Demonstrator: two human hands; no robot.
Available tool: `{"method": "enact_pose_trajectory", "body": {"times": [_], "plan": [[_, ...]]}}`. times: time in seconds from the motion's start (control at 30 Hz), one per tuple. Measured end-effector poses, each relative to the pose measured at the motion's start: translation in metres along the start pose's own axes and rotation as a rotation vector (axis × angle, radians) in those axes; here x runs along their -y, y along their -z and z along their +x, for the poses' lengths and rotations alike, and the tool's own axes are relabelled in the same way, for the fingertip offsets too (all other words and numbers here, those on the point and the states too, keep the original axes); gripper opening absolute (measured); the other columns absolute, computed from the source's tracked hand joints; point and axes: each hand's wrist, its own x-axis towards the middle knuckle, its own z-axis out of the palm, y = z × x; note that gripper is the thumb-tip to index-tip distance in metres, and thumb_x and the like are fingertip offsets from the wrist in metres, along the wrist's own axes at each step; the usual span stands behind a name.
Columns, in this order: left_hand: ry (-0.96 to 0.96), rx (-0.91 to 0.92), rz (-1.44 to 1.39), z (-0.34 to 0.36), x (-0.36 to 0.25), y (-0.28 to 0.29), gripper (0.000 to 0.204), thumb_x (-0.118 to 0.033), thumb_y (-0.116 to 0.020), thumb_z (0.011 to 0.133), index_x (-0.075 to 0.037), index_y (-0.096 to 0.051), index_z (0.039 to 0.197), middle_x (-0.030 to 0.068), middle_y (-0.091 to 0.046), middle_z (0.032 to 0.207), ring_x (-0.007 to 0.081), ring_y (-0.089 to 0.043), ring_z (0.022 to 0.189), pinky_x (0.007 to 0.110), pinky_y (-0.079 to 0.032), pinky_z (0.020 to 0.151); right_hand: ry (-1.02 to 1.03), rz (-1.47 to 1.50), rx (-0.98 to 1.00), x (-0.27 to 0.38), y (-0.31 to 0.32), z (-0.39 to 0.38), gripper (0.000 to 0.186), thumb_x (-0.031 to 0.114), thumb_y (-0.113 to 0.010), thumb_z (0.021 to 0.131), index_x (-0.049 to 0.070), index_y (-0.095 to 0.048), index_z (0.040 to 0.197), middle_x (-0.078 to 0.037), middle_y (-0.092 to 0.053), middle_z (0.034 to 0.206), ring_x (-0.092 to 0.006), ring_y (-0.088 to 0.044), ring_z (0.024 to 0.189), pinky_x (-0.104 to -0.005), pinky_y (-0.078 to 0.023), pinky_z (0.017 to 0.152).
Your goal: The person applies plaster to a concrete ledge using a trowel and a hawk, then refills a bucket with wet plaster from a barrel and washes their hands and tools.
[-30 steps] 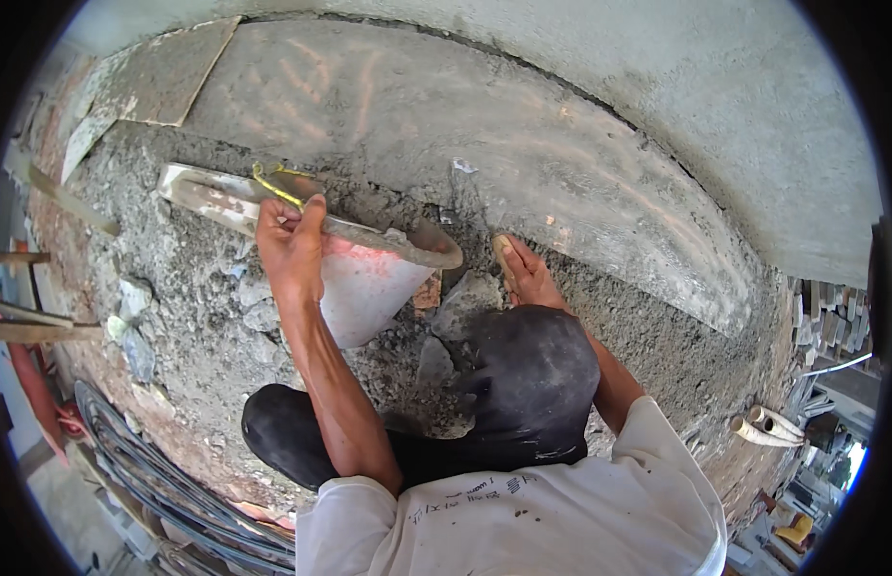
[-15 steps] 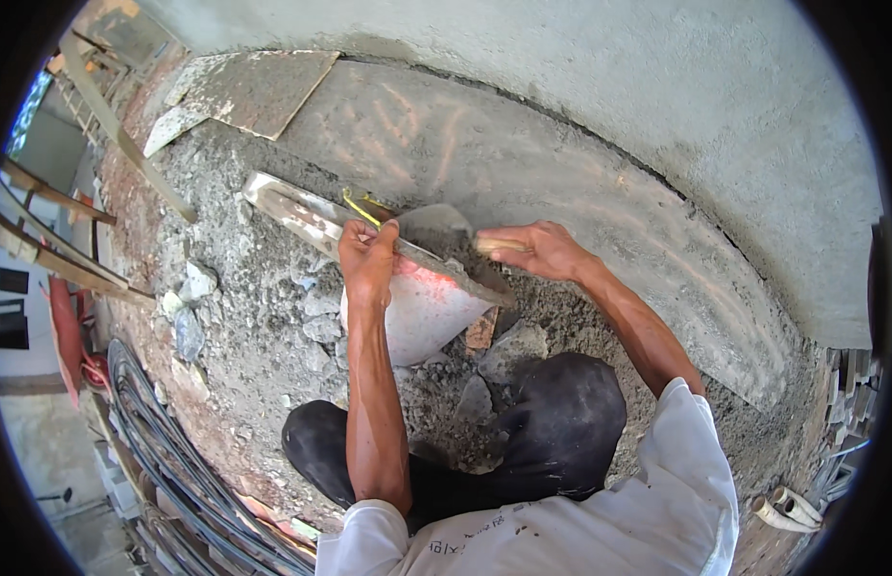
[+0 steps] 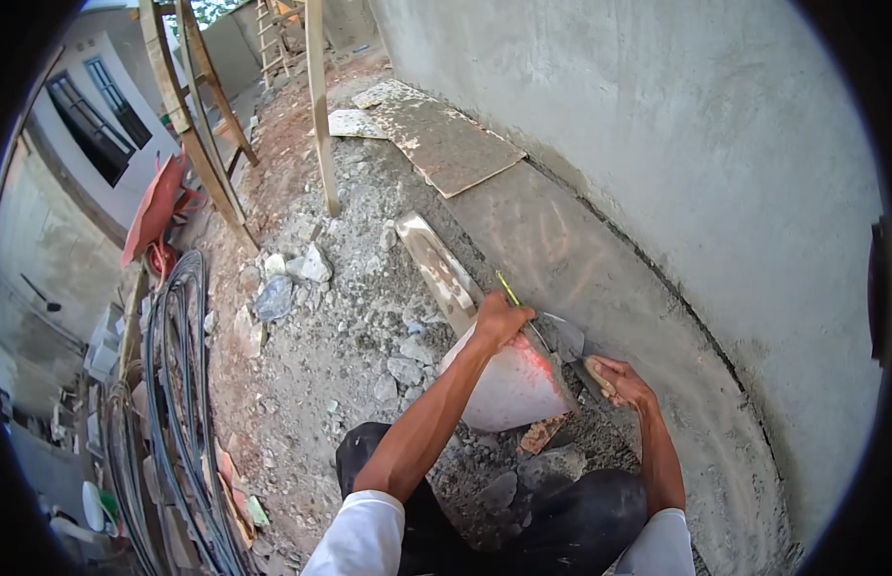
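Observation:
My right hand (image 3: 621,384) is closed round the wooden handle of a trowel (image 3: 564,336). The grey blade lies just right of my left hand, beside the bar's edge. My left hand (image 3: 501,320) grips a long cement-stained bar (image 3: 434,259), which slants from upper left to lower right. A thin yellow strip (image 3: 506,285) sticks up beside that hand; what it belongs to is hidden. Under the bar sits a rounded white object with red marks (image 3: 499,389), perhaps a bucket or sack. A broken brick piece (image 3: 542,434) lies below it.
A grey cement strip (image 3: 648,317) runs along the plastered wall (image 3: 638,115). A stained board (image 3: 456,149) lies at its far end. Rubble (image 3: 312,264) covers the ground to the left, with coiled black hose (image 3: 182,336), a red wheelbarrow (image 3: 156,211) and wooden posts (image 3: 323,115) beyond.
The view has turned, so everything appears shifted right and rotated. My right hand has come lower with the trowel, now below the left hand's level. My left hand keeps its grip on the bar.

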Motion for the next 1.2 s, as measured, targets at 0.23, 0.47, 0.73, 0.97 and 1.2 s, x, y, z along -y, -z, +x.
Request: {"method": "enact_pose_trajectory", "body": {"times": [0.23,0.47,0.73,0.97,1.2], "plan": [[0.018,0.163,0.053,-0.074,0.0,0.089,0.029,-0.008,-0.063,0.079,0.0,-0.049,0.103,0.008,-0.06,0.073,0.0143,-0.059,0.049,0.026,-0.051,0.041,0.458,-0.501,0.005,0.042,-0.028,-0.073,0.046,0.013,-0.076,0.072,0.006,-0.061,0.114,-0.01,-0.067,0.101,-0.012,-0.063,0.084,-0.0278,-0.05,0.075],[0.387,-0.109,0.065,-0.162,0.093,0.256,0.023,-0.017,-0.068,0.081,-0.007,-0.057,0.098,0.0002,-0.061,0.071,0.0114,-0.061,0.057,0.03,-0.055,0.052,0.754,-0.598,0.144,0.076,-0.09,-0.053,0.044,0.025,-0.071,0.076,0.009,-0.057,0.114,-0.013,-0.064,0.103,-0.0291,-0.063,0.089,-0.0349,-0.049,0.076],[0.324,-0.097,-0.181,-0.184,0.167,0.276,0.02,-0.019,-0.069,0.081,-0.007,-0.054,0.089,0.0026,-0.061,0.071,0.0136,-0.062,0.056,0.029,-0.056,0.051,0.565,-0.393,0.117,0.092,-0.139,-0.056,0.045,0.013,-0.068,0.079,0.005,-0.052,0.121,-0.017,-0.062,0.104,-0.0188,-0.064,0.086,-0.0275,-0.048,0.073],[0.314,-0.086,-0.268,-0.17,0.123,0.253,0.021,-0.012,-0.068,0.079,-0.006,-0.053,0.094,0.0033,-0.062,0.075,0.0132,-0.063,0.057,0.03,-0.057,0.048,0.814,-1.411,0.033,0.081,-0.133,-0.061,0.045,0.031,-0.065,0.079,0.014,-0.055,0.12,-0.012,-0.054,0.067,-0.03,-0.055,0.053,-0.0401,-0.044,0.049],[0.464,0.191,-0.357,-0.128,0.049,0.213,0.042,-0.007,-0.07,0.074,0.0,-0.049,0.11,0.0128,-0.065,0.084,0.0214,-0.065,0.057,0.036,-0.059,0.051,0.746,-1.403,0.12,0.123,-0.094,-0.045,0.047,0.032,-0.061,0.082,0.019,-0.048,0.125,-0.011,-0.059,0.069,-0.0292,-0.061,0.061,-0.0426,-0.045,0.053]]}}
